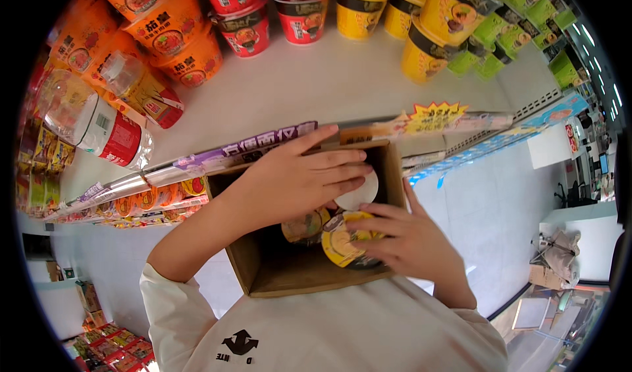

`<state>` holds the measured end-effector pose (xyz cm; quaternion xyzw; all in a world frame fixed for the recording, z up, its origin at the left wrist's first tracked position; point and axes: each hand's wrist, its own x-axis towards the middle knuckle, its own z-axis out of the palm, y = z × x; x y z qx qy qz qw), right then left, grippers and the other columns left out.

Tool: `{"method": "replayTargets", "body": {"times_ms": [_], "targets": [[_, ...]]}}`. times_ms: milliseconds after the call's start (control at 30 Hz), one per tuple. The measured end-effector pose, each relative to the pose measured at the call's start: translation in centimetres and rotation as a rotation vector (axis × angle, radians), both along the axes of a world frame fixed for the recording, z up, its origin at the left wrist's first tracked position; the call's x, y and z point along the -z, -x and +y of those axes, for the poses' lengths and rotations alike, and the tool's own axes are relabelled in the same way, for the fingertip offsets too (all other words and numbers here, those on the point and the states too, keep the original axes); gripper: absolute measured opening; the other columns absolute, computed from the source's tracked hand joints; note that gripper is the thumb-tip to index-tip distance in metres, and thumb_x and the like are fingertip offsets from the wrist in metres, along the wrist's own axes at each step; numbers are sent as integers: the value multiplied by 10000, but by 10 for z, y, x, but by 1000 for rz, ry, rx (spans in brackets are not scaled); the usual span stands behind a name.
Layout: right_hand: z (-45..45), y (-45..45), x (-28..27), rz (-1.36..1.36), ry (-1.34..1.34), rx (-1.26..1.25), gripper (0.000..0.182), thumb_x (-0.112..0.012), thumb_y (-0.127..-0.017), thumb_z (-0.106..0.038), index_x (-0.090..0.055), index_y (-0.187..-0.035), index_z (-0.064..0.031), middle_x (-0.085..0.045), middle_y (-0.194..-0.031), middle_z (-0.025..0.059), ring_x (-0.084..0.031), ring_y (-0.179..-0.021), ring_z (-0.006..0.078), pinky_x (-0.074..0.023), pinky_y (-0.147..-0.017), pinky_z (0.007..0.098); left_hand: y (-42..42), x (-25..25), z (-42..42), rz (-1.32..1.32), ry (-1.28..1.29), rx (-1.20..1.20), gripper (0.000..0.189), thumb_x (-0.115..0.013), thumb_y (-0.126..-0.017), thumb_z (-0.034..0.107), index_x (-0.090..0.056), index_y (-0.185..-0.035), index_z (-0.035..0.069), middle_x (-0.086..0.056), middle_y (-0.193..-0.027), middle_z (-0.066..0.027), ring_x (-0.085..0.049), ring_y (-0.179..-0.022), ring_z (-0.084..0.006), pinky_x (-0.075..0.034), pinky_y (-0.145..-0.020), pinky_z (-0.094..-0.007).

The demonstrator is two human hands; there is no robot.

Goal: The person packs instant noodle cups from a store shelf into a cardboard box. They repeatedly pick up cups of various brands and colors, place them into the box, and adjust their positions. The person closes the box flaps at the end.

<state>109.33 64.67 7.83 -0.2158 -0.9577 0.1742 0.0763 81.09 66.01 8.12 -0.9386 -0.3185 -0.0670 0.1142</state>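
A cardboard box (276, 280) rests against the front of my shirt, its top open towards me. My left hand (316, 174) reaches across it, palm down, fingers over a white round cup base or lid (364, 194). My right hand (405, 238) comes over the right wall, fingertips on a yellow instant noodle cup (340, 243). The right thumb lies outside that wall. Between the hands, a brownish cup lid (301, 226) shows deeper in the box. Whether either hand grips a cup is hidden by the fingers.
Ahead stands a store shelf (296, 85) with orange noodle tubs (192, 66), red cups (301, 19), yellow cups (429, 51) and green cups (518, 36). A plastic bottle (113, 135) and a red-labelled bottle (153, 100) stand left. Price strips (247, 147) edge the shelf.
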Motion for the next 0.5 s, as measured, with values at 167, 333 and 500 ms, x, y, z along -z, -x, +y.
{"method": "replayTargets", "body": {"times_ms": [167, 333, 500], "targets": [[3, -7, -11, 0, -25, 75, 239, -695, -830, -78, -818, -990, -206, -720, -1243, -120, -585, -1332, 130, -191, -1282, 667, -3, -1, -1, -114, 49, -13, 420, -733, -838, 247, -726, -1256, 200, -626, -1428, 99, -540, -1375, -108, -330, -1263, -466], [4, -4, -23, -38, -21, 108, 226, -682, -805, -50, -829, -929, -168, -771, -1070, -90, -614, -1266, 137, -210, -1273, 675, -4, -13, 2, -128, 228, 103, 219, -708, -816, 158, -778, -1022, 171, -684, -1106, 73, -644, -1179, -104, -348, -1255, -467], [9, 2, -7, 101, 18, 135, 250, -675, -772, -10, -823, -892, -171, -766, -1010, -102, -658, -1119, 140, -223, -1271, 671, -17, -18, -10, -54, 150, 58, 171, -704, -808, 159, -765, -967, 165, -653, -1054, 59, -650, -1143, -106, -331, -1261, -491]]}}
